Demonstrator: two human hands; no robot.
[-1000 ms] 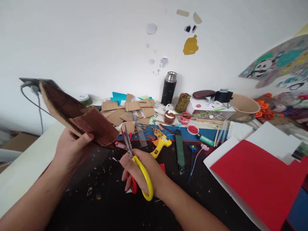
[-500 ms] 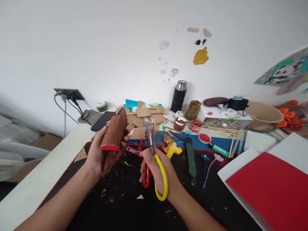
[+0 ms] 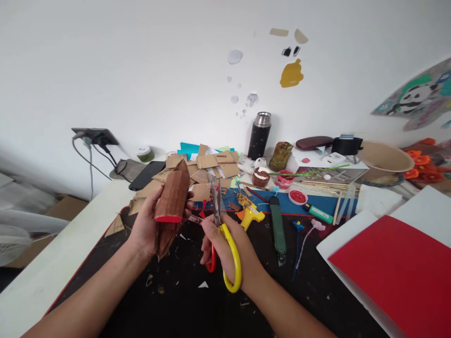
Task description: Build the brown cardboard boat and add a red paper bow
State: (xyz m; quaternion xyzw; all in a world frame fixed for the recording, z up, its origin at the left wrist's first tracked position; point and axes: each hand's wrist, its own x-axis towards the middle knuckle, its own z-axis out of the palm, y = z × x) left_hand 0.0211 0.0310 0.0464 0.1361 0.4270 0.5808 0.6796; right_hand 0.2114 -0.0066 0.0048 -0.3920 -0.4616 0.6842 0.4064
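Note:
My left hand [image 3: 146, 230] is wrapped round a brown cardboard model [image 3: 172, 195], shaped like a small boat, with a red strip along its near edge. It is held tilted above the dark work mat [image 3: 134, 310]. In my right hand [image 3: 225, 249] is a pair of scissors [image 3: 232, 263] with one yellow and one red handle loop. The blades point away from me and stand slightly apart, just right of the brown model and not touching it. A small red bit shows near the blade tips; whether it is between them I cannot tell.
Cardboard scraps [image 3: 216, 162] lie behind my hands. A yellow glue gun [image 3: 252, 216], a green utility knife [image 3: 278, 230] and an open red paint pot [image 3: 298, 196] are right of the scissors. A black flask [image 3: 260, 136] stands by the wall. Red paper [image 3: 394, 272] covers the right side.
The brown model has shifted slightly right, closer to the scissors. The scissors have moved a little left, and a red bit now shows near their tips. The whole view has shifted slightly.

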